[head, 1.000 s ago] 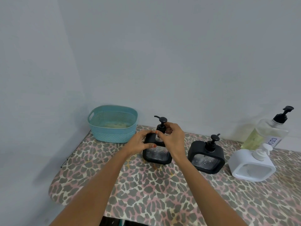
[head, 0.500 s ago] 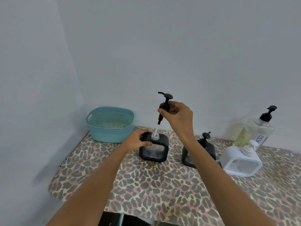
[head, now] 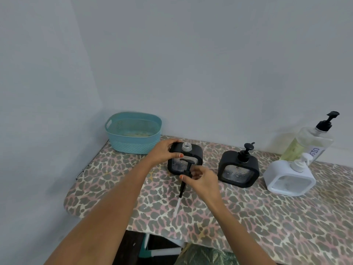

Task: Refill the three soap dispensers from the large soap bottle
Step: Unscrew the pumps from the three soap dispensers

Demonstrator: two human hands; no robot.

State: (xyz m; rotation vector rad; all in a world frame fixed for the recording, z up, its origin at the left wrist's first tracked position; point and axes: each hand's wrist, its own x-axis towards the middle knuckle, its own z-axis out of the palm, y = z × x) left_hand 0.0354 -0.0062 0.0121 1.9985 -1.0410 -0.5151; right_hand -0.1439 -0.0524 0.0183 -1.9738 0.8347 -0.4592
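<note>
A person stands at a counter point(head: 267, 217) covered in leopard-print cloth. A moment ago the right hand point(head: 202, 180) held a black pump point(head: 183, 189) high above its bottle. Now the pump is down in front of the first black dispenser point(head: 196, 153), its pale tube slanting toward the counter; whether the tip touches the cloth cannot be told. The right fingers point(head: 186, 176) are curled and pinch the pump near its collar. The left hand point(head: 164, 152) grips the dispenser's left shoulder, fingers over the top and thumb on the front. The clear threaded neck now stands open, so this dispenser looks ready for filling once the pump is set aside. To the right stand a second black dispenser point(head: 238, 169) and a white dispenser point(head: 288, 178), both with pumps on. The large soap bottle point(head: 313, 144), holding some yellowish soap, stands against the wall behind the white one, capped by its own pump and well apart from both hands. A teal basket point(head: 133, 132) sits in the far left corner. Nothing blocks the open neck.
</note>
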